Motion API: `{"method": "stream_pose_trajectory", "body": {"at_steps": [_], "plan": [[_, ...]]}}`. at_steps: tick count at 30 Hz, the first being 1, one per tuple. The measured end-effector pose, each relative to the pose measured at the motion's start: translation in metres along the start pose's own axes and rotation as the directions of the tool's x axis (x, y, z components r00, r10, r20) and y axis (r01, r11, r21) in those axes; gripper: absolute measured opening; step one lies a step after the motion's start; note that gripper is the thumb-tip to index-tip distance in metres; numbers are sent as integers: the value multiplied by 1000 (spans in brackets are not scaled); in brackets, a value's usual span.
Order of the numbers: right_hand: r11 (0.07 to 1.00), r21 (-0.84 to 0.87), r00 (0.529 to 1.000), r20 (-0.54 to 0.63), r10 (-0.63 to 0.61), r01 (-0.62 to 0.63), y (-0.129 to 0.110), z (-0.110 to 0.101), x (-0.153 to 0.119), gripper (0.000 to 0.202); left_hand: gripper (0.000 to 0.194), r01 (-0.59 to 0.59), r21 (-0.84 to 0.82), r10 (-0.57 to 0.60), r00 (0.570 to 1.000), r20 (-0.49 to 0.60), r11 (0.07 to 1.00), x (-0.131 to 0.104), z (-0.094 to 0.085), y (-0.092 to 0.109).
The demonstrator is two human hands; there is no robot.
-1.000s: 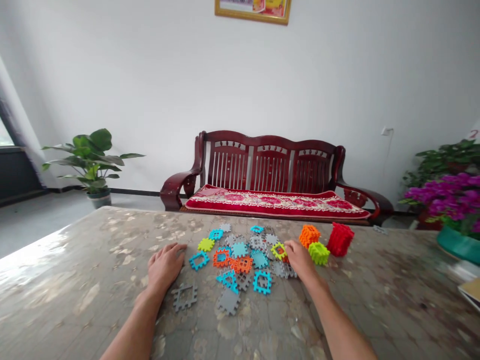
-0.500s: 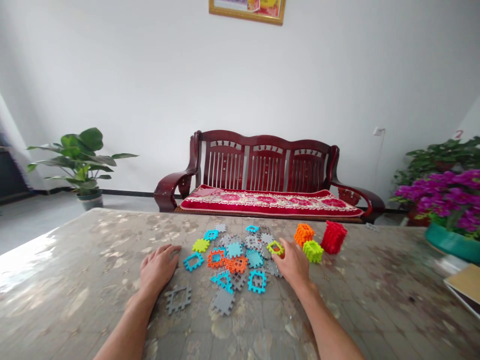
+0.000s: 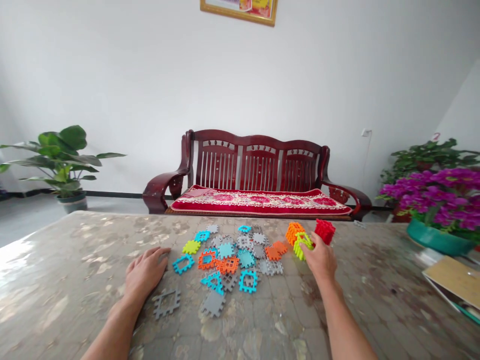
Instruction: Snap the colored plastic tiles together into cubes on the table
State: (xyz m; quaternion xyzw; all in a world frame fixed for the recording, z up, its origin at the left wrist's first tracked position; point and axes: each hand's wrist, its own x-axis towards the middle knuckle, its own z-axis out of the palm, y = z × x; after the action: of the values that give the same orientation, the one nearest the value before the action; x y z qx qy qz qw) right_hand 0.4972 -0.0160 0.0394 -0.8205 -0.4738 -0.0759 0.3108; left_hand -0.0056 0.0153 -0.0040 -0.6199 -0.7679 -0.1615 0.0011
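Observation:
My right hand [image 3: 320, 255] is at the yellow-green stack [image 3: 299, 251] of notched tiles, its thumb and fingers closed on a yellow-green window tile [image 3: 304, 239] at the top of that stack. Touching or just behind it stands an orange stack [image 3: 293, 232], and a red stack [image 3: 324, 231] lies beyond my fingers. My left hand [image 3: 147, 270] rests palm down on the table with fingers stretched out, holding nothing. Close to it are a blue frame tile [image 3: 183, 263] and a grey frame tile [image 3: 166, 303].
Loose interlocking tiles in blue, orange and grey, such as a teal tile [image 3: 246, 258], spread over the middle of the patterned table [image 3: 262, 330]. Purple flowers in a teal pot [image 3: 438, 237] and a brown book [image 3: 455, 280] stand at right. A wooden bench [image 3: 258, 165] is behind.
My right hand has moved right, carrying the yellow-green window tile from the loose pieces to the yellow-green stack. Orange tiles it covered now show. My left hand stays resting; the view has turned slightly right.

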Motion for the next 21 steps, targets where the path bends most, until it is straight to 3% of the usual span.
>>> {"method": "stream_pose_trajectory", "body": {"at_steps": [8, 21], "plan": [[998, 37, 995, 81, 53, -57, 11, 1, 5, 61, 46, -2, 17, 2, 1000, 3, 1000, 0, 0, 0], [996, -8, 984, 154, 86, -85, 3, 2, -2, 74, 46, -7, -16, 7, 1000, -18, 1000, -1, 0, 0]]}}
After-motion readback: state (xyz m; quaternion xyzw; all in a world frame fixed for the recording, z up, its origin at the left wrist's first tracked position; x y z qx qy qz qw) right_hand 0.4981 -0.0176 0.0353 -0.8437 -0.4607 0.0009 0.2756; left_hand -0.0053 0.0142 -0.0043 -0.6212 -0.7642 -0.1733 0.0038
